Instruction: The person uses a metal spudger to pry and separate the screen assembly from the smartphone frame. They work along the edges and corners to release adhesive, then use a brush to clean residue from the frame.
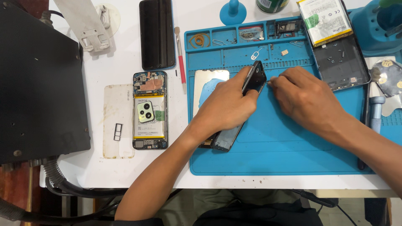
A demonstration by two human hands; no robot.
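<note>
The left hand grips a dark phone and holds it tilted up on its edge over the blue work mat; the fingers are wrapped around the body of the phone, and its lower end rests on the mat near the wrist. The right hand is closed in a pinch on a thin metal tool, whose tip touches the upper side edge of the phone; the tool is too small to say its kind.

I judge that the step in hand is work at the edge of the phone with the fine tip; the next move, I think, calls for a steady left grip and small, gentle pressure, because the tip can slip off the narrow edge.

Left of the mat, on the white table, lies an opened phone with its battery showing; above it lies a black phone, face down or dark; a red-handled brush lies between them and the mat. At the top right of the mat another opened device carries a loose battery.
</note>
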